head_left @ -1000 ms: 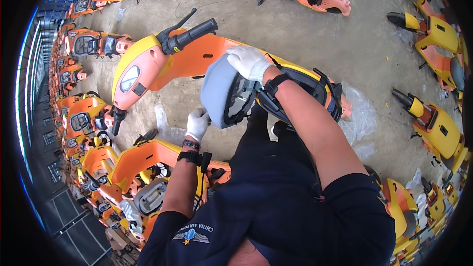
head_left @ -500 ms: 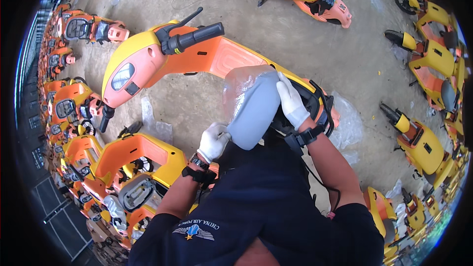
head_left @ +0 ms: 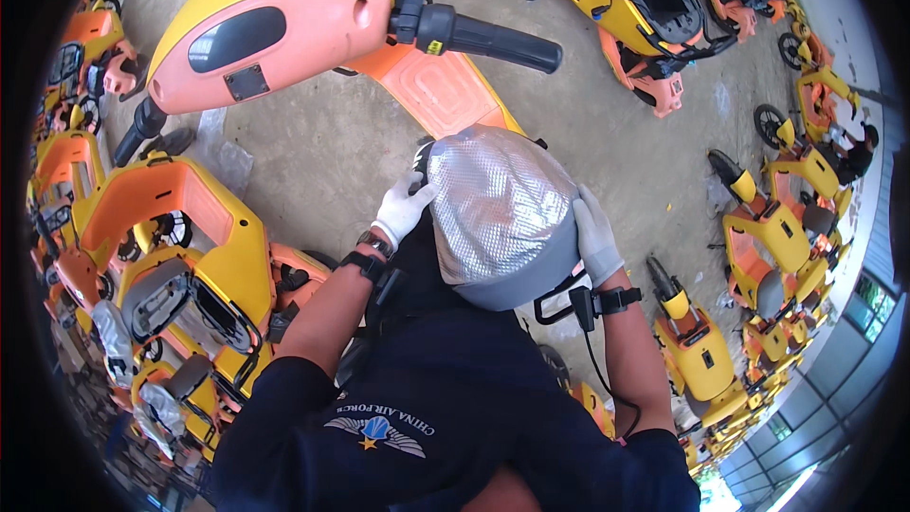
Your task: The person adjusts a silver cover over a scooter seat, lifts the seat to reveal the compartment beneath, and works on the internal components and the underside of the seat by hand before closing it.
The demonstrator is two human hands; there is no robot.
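A grey seat [head_left: 502, 289] with quilted silver foil [head_left: 498, 204] on its upturned side lies between my gloved hands, above the body of a pink-and-yellow scooter. My left hand [head_left: 403, 204] grips its left edge, where a dark part partly shows beside the fingers. My right hand [head_left: 592, 232] holds the right edge with fingers along the side. Beyond the seat is the scooter's pink footboard [head_left: 441, 95]; its handlebar [head_left: 483, 43] and front cowl [head_left: 265, 38] stand at the upper left. Part of the scooter's rear is hidden under the seat and my arms.
Rows of yellow-and-orange scooters stand left [head_left: 190, 199], upper right [head_left: 654, 0] and right [head_left: 787, 246] on the concrete floor [head_left: 607, 161]. A clear plastic sheet [head_left: 223, 161] lies at left. A person in dark clothing [head_left: 853, 156] is at the far right beside the scooters.
The seat has turned from showing mostly grey to showing its foil side upward. My right hand moved down to its right edge, my left hand up along the left. The handlebar appears larger.
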